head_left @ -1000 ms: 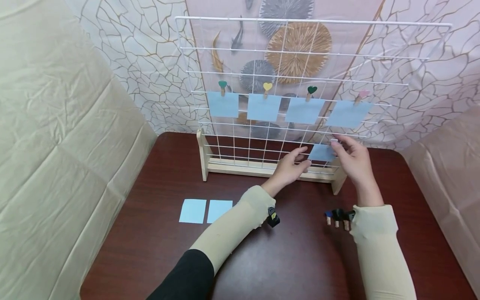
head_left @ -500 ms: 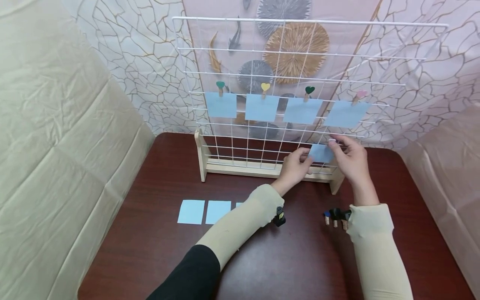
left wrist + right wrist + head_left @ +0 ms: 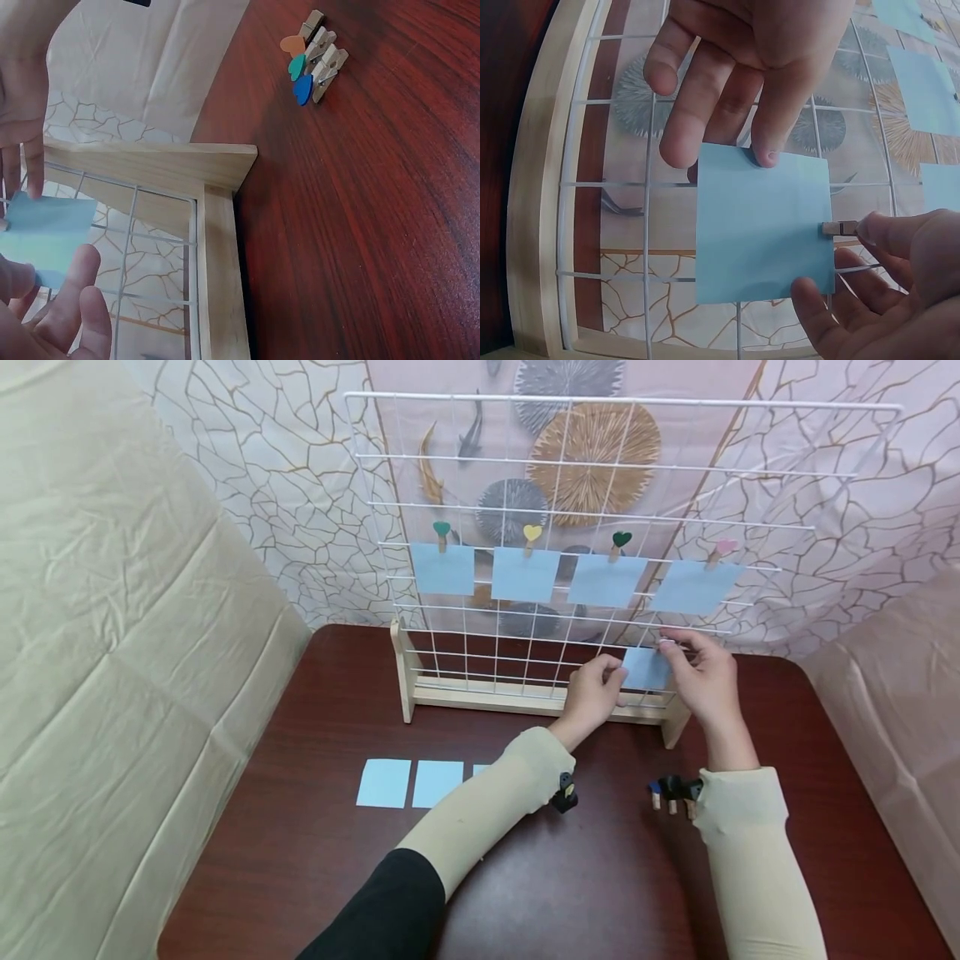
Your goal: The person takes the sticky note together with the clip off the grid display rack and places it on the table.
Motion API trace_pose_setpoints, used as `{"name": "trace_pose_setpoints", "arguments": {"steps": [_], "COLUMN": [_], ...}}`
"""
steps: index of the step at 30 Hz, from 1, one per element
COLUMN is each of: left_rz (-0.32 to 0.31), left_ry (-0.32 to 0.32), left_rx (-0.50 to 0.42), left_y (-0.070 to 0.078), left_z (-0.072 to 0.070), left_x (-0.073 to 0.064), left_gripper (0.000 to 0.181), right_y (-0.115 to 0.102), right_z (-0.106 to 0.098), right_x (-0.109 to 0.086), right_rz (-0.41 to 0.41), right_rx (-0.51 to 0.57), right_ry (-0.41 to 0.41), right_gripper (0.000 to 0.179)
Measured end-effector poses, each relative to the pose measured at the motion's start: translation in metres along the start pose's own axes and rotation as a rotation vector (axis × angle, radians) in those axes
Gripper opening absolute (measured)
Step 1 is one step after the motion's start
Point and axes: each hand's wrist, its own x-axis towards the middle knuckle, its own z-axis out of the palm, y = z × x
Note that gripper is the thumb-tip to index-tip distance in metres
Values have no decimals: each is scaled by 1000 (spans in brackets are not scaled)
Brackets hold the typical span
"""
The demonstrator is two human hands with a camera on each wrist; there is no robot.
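Observation:
A square blue paper note (image 3: pixel 765 232) lies against the lower right of a white wire grid (image 3: pixel 622 401). My left hand (image 3: pixel 592 690) pinches the note's left edge, its thumb in front and fingers behind. My right hand (image 3: pixel 707 683) grips a small wooden clothespin (image 3: pixel 843 228) at the note's top edge, between thumb and fingers. Some of that hand's fingers reach behind the paper, and one fingertip touches the note's right side. The clothespin's far end is covered by the thumb in the right wrist view.
Above hangs a row of several blue notes (image 3: pixel 524 575) on heart-topped clothespins. More blue notes (image 3: pixel 383 783) lie on the table, one partly behind the left sleeve. Orange, green and blue heart clothespins (image 3: pixel 328 73) lie near the right sleeve. Wooden feet (image 3: pixel 405 681) support the grid.
My left hand has moved right, and its spread fingers have come together on the note's left edge. The right hand stays at the top edge with the clothespin.

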Motion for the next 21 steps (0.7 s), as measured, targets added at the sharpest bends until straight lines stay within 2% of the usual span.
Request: {"name": "trace_pose_setpoints", "arguments": {"steps": [11,21], "left_rz": [-16,-12], "left_ry": [1,-3], "left_rx": [6,14], "left_y": [3,2], "left_z": [-1,-2], "left_x": [0,-2], "left_gripper": [20,19], "right_y": [4,-1], "right_z": [2,2], "right_x": [-1,-3], "right_rz": [-15,-26], "right_rx": [0,27], "right_ry": [37,52], "right_gripper": [27,27]}}
